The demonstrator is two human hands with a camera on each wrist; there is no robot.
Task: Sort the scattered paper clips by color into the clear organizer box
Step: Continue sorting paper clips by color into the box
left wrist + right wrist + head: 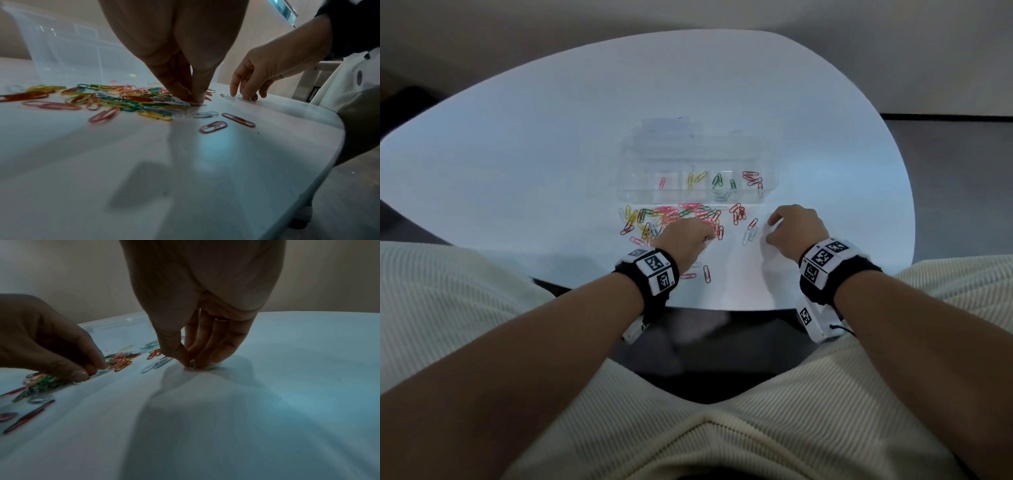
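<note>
Cream ribbed fabric (465, 342) covers the person's lap just below the white counter (551, 171). Both wrists wear black bands (835, 274) with square black-and-white code tags; no readable words show. On the left hand (685, 240), the fingers (179, 87) are pressed together, pinching at a pale clip at the edge of the mixed pile of paper clips (671, 216). On the right hand (796, 233), the fingers (185, 356) pinch a small pale clip against the counter. Behind the pile stands the clear organizer box (698, 154), with pink, yellow, green and red clips in separate compartments.
</note>
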